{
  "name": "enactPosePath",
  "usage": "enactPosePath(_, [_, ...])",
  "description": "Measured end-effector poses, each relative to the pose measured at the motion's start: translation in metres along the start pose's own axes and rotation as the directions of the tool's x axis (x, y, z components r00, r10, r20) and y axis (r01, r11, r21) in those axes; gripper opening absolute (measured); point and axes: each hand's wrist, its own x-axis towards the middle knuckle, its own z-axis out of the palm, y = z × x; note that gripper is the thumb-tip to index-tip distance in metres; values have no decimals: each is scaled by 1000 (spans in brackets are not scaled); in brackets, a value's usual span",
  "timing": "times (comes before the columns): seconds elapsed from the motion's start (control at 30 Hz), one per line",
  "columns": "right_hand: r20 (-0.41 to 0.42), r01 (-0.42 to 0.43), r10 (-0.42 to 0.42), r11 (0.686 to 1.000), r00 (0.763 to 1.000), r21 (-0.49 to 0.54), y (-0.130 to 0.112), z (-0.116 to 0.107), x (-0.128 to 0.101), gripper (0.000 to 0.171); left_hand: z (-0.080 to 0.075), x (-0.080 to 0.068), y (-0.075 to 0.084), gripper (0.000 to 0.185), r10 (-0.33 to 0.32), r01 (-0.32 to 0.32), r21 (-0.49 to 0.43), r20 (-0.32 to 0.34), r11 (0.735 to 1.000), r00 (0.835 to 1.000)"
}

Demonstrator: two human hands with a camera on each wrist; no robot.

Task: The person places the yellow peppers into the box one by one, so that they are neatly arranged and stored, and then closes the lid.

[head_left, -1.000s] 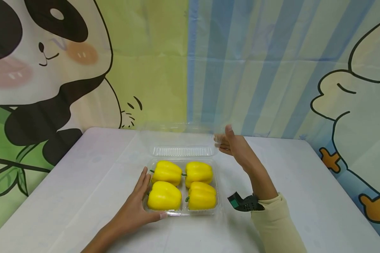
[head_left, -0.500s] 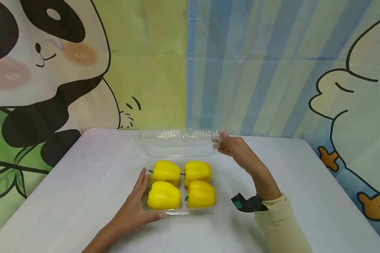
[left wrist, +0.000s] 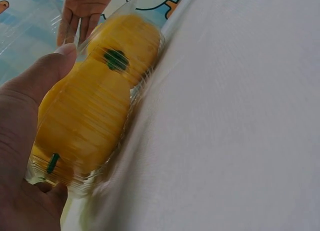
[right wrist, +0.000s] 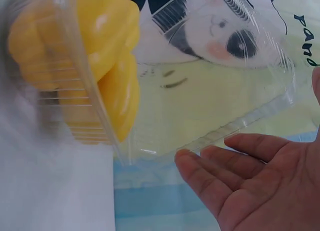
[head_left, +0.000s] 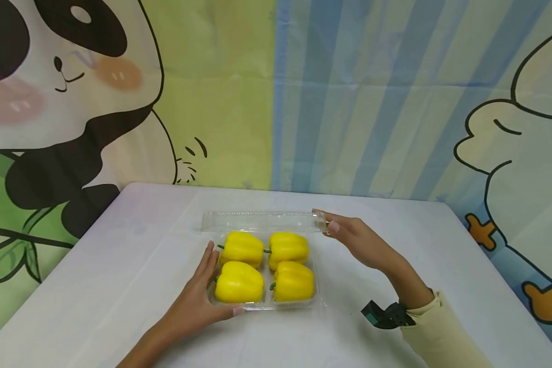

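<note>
Several yellow bell peppers [head_left: 239,282] lie in a clear plastic clamshell container [head_left: 268,307] on the table. Behind them its clear lid [head_left: 262,222] stands raised and tilted above the back edge. My left hand [head_left: 195,301] holds the container's left side, thumb at the front edge and fingers along the side. In the left wrist view, the thumb of this left hand [left wrist: 22,111] lies by the peppers [left wrist: 85,126]. My right hand [head_left: 365,243] touches the lid's right end. The right wrist view has this right hand [right wrist: 255,183] with loosely extended fingers at the lid's edge [right wrist: 215,136].
A white cloth covers the table [head_left: 133,245]. A printed backdrop [head_left: 221,92] with a panda and stripes hangs right behind the table. A black wrist device [head_left: 388,314] sits at my right cuff.
The lid has swung forward and down toward the peppers. My right hand has moved lower and slightly right with it. The left hand keeps its hold on the container.
</note>
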Motion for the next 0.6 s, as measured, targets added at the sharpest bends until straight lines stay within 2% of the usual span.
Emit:
enactPosePath(0.13, [6,54,-54,996,999,-75,8,2,-7,51,-1,1,1,127,-4,4,-2,2,1000,1000])
enactPosePath(0.2, [14,78,-78,993,997,-88,12,4,-10,54,-2,1,2,127,-25,25,-8,10,1000,1000])
enactPosePath(0.4, [44,129,-128,991,991,-29,23,8,-18,57,-3,1,5,128,-93,94,-12,24,996,995])
enactPosePath(0.5, [52,136,-135,991,990,-11,27,12,-21,61,-4,0,3,126,-71,72,-19,35,997,997])
enactPosePath(0.6, [65,142,-141,990,988,-7,29,15,-25,67,-8,-1,-1,113,-14,18,-75,54,997,998])
